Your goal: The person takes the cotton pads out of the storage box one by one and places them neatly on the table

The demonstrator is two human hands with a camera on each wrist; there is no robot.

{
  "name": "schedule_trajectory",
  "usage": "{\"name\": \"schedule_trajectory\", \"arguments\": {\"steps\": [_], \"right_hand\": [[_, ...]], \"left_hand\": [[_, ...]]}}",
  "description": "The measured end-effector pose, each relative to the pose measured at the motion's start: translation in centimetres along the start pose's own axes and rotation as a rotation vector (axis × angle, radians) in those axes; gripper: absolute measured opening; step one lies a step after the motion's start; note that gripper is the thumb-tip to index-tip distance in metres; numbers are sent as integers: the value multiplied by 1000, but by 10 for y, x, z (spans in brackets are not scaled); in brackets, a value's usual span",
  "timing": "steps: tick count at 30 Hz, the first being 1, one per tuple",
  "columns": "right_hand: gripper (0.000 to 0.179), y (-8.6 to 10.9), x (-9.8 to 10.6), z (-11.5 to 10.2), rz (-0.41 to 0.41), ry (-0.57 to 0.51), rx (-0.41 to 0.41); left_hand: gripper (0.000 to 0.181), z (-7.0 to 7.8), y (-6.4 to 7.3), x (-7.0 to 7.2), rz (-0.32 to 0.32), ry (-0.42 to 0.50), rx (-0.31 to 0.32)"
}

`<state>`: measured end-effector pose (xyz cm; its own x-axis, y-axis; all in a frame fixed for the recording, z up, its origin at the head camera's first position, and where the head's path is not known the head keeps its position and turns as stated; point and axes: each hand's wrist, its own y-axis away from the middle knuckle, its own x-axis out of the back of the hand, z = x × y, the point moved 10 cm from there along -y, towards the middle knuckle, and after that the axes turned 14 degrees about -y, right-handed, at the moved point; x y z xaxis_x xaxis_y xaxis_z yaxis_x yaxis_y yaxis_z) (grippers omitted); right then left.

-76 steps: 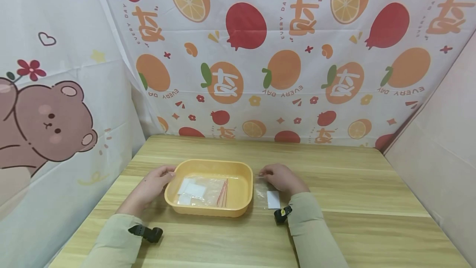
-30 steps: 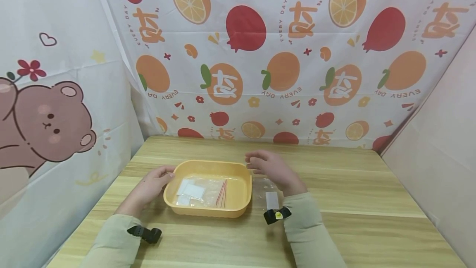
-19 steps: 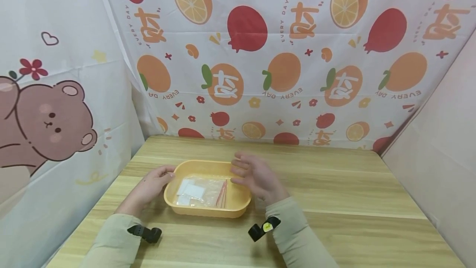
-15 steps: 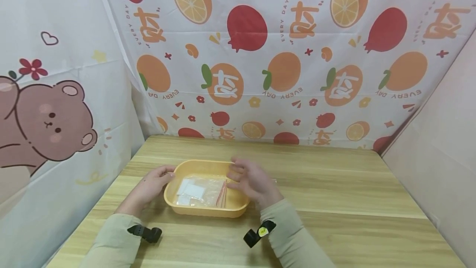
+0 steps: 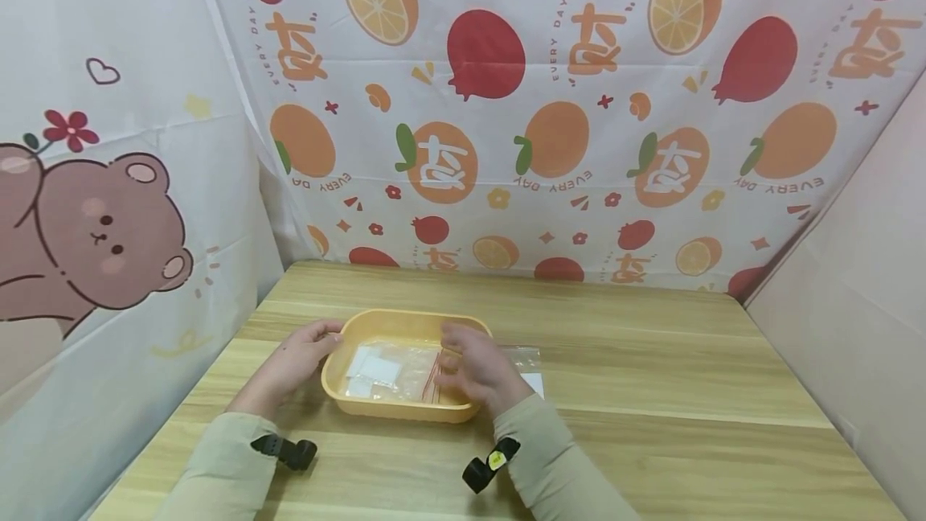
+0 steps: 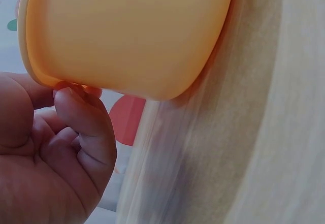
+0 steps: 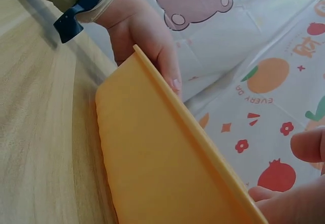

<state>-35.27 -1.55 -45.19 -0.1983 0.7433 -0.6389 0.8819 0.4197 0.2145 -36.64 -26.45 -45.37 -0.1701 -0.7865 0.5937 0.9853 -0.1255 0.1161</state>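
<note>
A yellow plastic tray stands on the wooden table, with several clear zip-lock bags inside; they show white labels and red seal lines. My left hand grips the tray's left end, and the left wrist view shows thumb and fingers pinching its rim. Over the right side of the tray reaches my right hand, fingers loosely bent near the red seal lines, holding nothing. Another clear bag with a white label lies on the table right of the tray, partly hidden behind that hand.
The wooden table runs out to the right of the tray. Patterned cloth hangs along its back edge, with a bear-print cloth on the left and a plain pale one on the right.
My right hand has let go of the bag right of the tray, lifted, and moved left and down over the tray. My left hand has stayed on the rim.
</note>
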Motion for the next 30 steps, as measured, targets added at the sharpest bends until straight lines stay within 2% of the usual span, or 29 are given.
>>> {"name": "schedule_trajectory", "arguments": {"steps": [22,30], "right_hand": [[67,-11,-1,13,50,0,-17],[64,-11,0,13,56,37,-32]], "left_hand": [[47,3,2,-1,1,-23,-3],[47,-2,-1,-2,2,-23,7]]}}
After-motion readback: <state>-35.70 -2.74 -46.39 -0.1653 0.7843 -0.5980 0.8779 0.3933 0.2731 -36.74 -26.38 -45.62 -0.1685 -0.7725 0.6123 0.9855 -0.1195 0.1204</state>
